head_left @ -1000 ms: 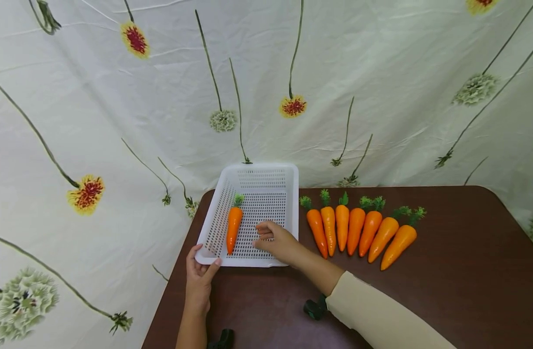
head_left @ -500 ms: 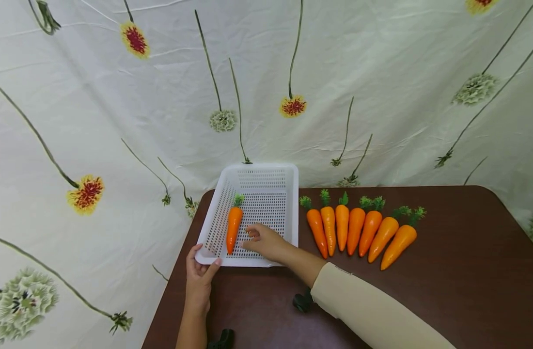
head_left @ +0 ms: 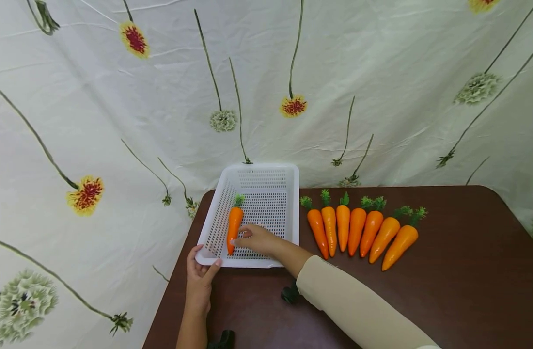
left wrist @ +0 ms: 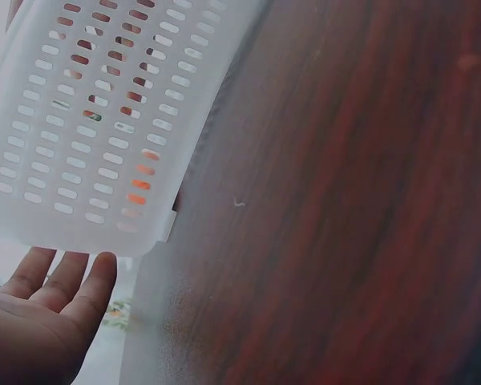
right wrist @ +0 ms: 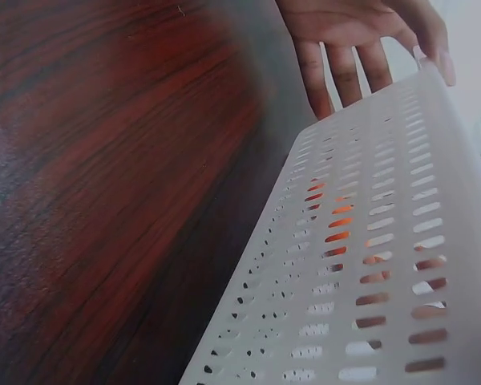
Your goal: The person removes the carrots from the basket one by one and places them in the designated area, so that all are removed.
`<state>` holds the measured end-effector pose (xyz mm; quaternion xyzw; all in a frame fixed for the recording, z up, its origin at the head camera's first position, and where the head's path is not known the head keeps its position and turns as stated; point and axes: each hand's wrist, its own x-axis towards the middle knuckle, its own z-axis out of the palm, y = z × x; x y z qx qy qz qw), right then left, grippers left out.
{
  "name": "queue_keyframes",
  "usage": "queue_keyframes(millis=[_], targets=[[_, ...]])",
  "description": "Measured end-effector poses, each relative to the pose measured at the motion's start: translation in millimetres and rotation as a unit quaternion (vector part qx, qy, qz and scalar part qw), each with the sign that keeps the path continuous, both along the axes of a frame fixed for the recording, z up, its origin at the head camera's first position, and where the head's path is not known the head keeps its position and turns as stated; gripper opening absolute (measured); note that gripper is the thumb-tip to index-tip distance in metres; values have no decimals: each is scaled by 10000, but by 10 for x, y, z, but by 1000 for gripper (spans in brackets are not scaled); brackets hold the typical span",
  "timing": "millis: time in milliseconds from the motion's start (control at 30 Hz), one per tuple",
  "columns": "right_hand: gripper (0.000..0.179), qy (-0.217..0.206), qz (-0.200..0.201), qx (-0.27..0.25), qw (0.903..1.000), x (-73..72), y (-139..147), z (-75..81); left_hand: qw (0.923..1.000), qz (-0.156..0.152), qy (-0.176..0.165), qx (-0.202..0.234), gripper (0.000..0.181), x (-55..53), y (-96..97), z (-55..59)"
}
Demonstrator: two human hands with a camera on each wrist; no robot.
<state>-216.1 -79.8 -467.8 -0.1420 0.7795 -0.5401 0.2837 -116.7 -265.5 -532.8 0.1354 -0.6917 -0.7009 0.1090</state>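
Note:
A white slotted plastic basket [head_left: 288, 194] sits at the table's left end, with one orange carrot [head_left: 235, 219] with green leaves lying inside on the left. My left hand [head_left: 199, 288] grips the basket's near left corner, thumb over the rim; in the left wrist view its fingers [left wrist: 88, 297] reach under the basket's end. Reaching over the near rim, my right hand [head_left: 259, 241] has its thumb overlapping the carrot's lower part and its other fingertips at the right side. The right wrist view looks at the basket's outer wall [right wrist: 465, 160], with that hand glimpsed only through the slots.
Several more carrots [head_left: 356, 230] lie fanned out side by side on the dark brown table [head_left: 462, 252], right of the basket. A flower-printed cloth [head_left: 170, 106] hangs behind and to the left. Black devices [head_left: 289, 293] sit at both wrists.
My right hand has moved left inside the basket, from its middle up to the carrot. The left hand keeps its grip on the corner, and the carrots have stayed put.

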Motion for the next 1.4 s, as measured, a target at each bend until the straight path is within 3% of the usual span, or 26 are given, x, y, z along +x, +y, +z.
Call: queue_keyframes(millis=[233,467,667,1133,1400], targets=[[65,-217,229,93,9995,-19,-87,9,9999,0,120,56,72,3,0,-13],[66,-161,499,393,9979,-69,-166,-14,9998,-15,200,58,72,-7,-6,-22],[65,-150,725,565,9956,-93,-241,-47,9999,35,125,79,72,5,-16,-6],[64,-600,1215,780,9877,-97,-277,9,9999,19,-41,111,73,-7,16,37],[59,-277,1432,1139,9827,-85,-370,-25,9999,27,-19,139,73,10,0,21]])
